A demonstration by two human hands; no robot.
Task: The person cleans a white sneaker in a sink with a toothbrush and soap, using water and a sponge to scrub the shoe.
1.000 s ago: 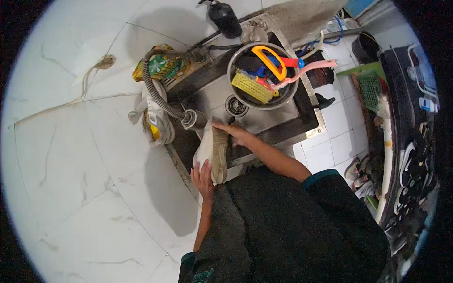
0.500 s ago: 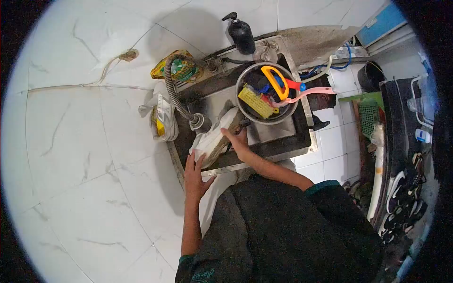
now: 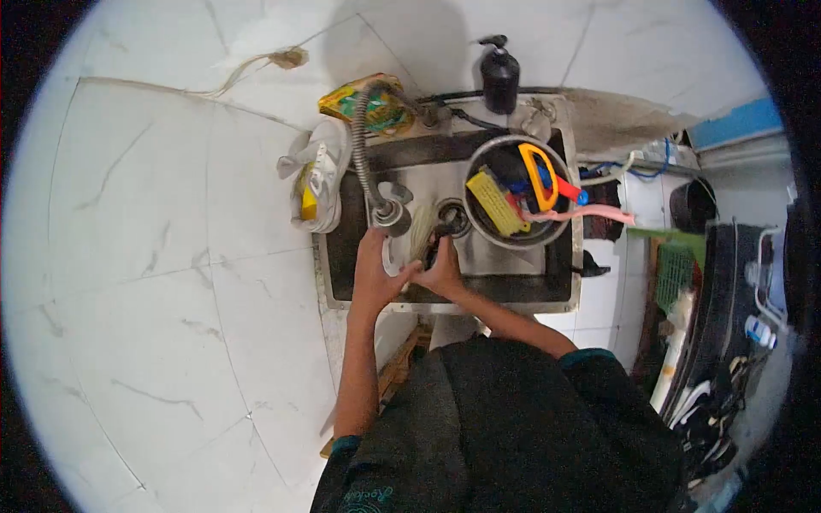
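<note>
A pale shoe [image 3: 419, 231] is over the metal sink [image 3: 505, 263], tilted and beside the flexible faucet's nozzle [image 3: 392, 217]. My left hand [image 3: 376, 272] grips its near left side, just below the nozzle. Against the right side of the shoe, my right hand [image 3: 440, 272] has its fingers closed round it. Both thumbs are close together, and my hands partly hide the shoe. The drain [image 3: 453, 215] shows just beyond my right fingers.
A metal bowl [image 3: 484, 232] of brushes stands in the sink's right part. Another white shoe [image 3: 328, 184] rests on the left rim. Behind are a yellow-green packet [image 3: 340, 102] and a black pump bottle [image 3: 499, 81]. A pink handle [image 3: 599, 214] juts right from the bowl.
The shoe has been turned, so it looks narrower and more upright. My left hand has come closer to my right hand and wraps further round the shoe. The camera view has shifted.
</note>
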